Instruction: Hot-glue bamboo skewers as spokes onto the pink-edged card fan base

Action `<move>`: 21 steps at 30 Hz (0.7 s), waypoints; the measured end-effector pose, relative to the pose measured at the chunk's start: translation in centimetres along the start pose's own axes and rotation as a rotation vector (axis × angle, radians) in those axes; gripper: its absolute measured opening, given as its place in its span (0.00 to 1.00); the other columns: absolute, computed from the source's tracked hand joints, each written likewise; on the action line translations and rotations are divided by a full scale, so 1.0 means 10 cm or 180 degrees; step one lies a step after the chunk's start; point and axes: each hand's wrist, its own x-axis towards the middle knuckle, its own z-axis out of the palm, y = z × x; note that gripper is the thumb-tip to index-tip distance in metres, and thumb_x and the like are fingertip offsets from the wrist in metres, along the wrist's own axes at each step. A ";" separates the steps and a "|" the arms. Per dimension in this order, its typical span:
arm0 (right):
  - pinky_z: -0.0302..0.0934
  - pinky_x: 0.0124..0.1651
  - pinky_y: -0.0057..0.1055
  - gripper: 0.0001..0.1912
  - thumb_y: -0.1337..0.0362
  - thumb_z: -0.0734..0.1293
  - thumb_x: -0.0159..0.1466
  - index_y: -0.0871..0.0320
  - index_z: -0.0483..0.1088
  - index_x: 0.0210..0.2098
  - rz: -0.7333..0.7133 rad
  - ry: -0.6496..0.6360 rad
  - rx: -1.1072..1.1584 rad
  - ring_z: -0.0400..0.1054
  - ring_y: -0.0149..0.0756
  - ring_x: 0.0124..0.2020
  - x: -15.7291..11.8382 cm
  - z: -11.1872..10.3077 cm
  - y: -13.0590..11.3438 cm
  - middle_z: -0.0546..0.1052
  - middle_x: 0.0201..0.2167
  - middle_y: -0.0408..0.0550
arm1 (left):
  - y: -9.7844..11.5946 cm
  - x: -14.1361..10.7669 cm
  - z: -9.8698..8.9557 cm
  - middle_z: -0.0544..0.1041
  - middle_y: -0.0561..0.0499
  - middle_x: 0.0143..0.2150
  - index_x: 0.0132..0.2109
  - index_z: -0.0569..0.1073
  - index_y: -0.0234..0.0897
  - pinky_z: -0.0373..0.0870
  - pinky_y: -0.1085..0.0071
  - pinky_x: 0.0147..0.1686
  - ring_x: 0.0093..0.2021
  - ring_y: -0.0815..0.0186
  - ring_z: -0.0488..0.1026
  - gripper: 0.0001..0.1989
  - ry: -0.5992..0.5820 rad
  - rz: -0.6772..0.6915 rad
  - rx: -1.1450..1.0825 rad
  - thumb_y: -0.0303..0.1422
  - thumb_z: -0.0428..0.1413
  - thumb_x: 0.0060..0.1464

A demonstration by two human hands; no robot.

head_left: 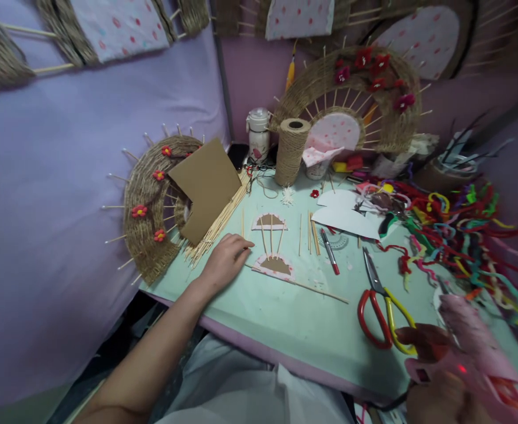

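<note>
At green table (312,330), gripping glue gun (477,335) in right hand (444,391); resting left hand (225,262) beside stick (320,291), cannot tell if pinching.

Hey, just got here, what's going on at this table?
The person's right hand holds a pink glue gun beside the scissors. The left hand rests on the table by one end of a long stick. Next to that stick, three short sticks reach between two small half-round pieces.
</note>
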 end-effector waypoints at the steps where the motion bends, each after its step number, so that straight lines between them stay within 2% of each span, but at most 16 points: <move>1: 0.56 0.24 0.32 0.38 0.41 0.55 0.66 0.63 0.63 0.63 0.0024 0.0076 0.0035 0.71 0.47 0.37 0.00 0.00 -0.05 0.74 0.47 0.62 | 0.02 -0.02 0.01 0.78 0.47 0.39 0.42 0.77 0.37 0.68 0.63 0.45 0.42 0.61 0.72 0.09 0.0000 -0.0011 0.0006 0.28 0.52 0.63; 3: 0.56 0.24 0.31 0.38 0.41 0.57 0.66 0.63 0.63 0.64 0.0020 0.0163 0.0058 0.70 0.44 0.35 0.00 -0.01 -0.10 0.74 0.47 0.61 | 0.05 -0.04 0.02 0.78 0.49 0.35 0.37 0.77 0.38 0.67 0.63 0.43 0.39 0.62 0.72 0.08 0.0019 -0.0070 0.0039 0.30 0.53 0.63; 6: 0.58 0.25 0.30 0.36 0.43 0.57 0.66 0.64 0.67 0.60 0.0156 0.0169 0.0015 0.69 0.44 0.37 0.03 -0.04 -0.06 0.75 0.44 0.60 | 0.07 -0.03 0.02 0.74 0.50 0.28 0.28 0.73 0.37 0.66 0.65 0.39 0.33 0.63 0.70 0.13 0.0161 -0.0230 0.0100 0.34 0.54 0.62; 7: 0.60 0.27 0.31 0.34 0.44 0.58 0.66 0.64 0.70 0.57 0.0263 0.0178 -0.0008 0.69 0.45 0.38 0.05 -0.06 -0.01 0.75 0.43 0.59 | 0.08 -0.02 0.01 0.74 0.50 0.28 0.29 0.73 0.37 0.66 0.66 0.39 0.33 0.64 0.70 0.13 0.0242 -0.0275 0.0080 0.34 0.54 0.62; 9: 0.64 0.30 0.32 0.29 0.45 0.60 0.65 0.63 0.74 0.50 0.0504 0.0197 -0.0026 0.70 0.47 0.41 0.08 -0.10 0.10 0.76 0.40 0.58 | 0.09 0.04 -0.02 0.75 0.50 0.32 0.39 0.76 0.37 0.67 0.67 0.40 0.34 0.64 0.71 0.08 0.0399 -0.0329 -0.0018 0.31 0.52 0.62; 11: 0.66 0.32 0.34 0.25 0.46 0.62 0.63 0.62 0.76 0.43 0.0719 0.0181 -0.0010 0.71 0.49 0.40 0.10 -0.12 0.21 0.77 0.36 0.56 | 0.10 0.12 -0.05 0.77 0.49 0.38 0.49 0.75 0.38 0.68 0.68 0.41 0.38 0.65 0.72 0.12 0.0507 -0.0346 -0.0135 0.29 0.51 0.61; 12: 0.66 0.32 0.35 0.24 0.47 0.62 0.63 0.62 0.77 0.40 0.0789 0.0175 -0.0004 0.71 0.49 0.40 0.11 -0.14 0.26 0.77 0.34 0.56 | 0.11 0.18 -0.07 0.77 0.49 0.39 0.50 0.74 0.38 0.68 0.69 0.42 0.39 0.65 0.73 0.13 0.0529 -0.0346 -0.0185 0.29 0.51 0.61; 15: 0.67 0.34 0.37 0.23 0.47 0.63 0.62 0.61 0.76 0.35 0.0913 0.0206 -0.0030 0.72 0.50 0.39 0.13 -0.16 0.39 0.78 0.33 0.55 | 0.14 0.34 -0.13 0.77 0.52 0.32 0.40 0.77 0.38 0.66 0.72 0.36 0.33 0.67 0.72 0.09 0.0502 -0.0420 -0.0290 0.33 0.52 0.61; 18: 0.68 0.33 0.37 0.22 0.45 0.64 0.61 0.59 0.75 0.31 0.0931 0.0270 0.0014 0.73 0.50 0.37 0.15 -0.17 0.52 0.78 0.30 0.54 | 0.17 0.51 -0.23 0.70 0.56 0.20 0.28 0.74 0.37 0.60 0.74 0.27 0.22 0.70 0.65 0.15 0.0579 -0.0646 -0.0176 0.38 0.52 0.61; 21: 0.69 0.30 0.37 0.25 0.41 0.67 0.58 0.59 0.75 0.28 0.0863 0.0074 0.0224 0.75 0.50 0.34 0.16 -0.17 0.62 0.79 0.27 0.54 | 0.18 0.67 -0.34 0.68 0.56 0.18 0.25 0.71 0.37 0.57 0.73 0.25 0.21 0.71 0.63 0.19 0.0778 -0.0795 0.0018 0.41 0.51 0.61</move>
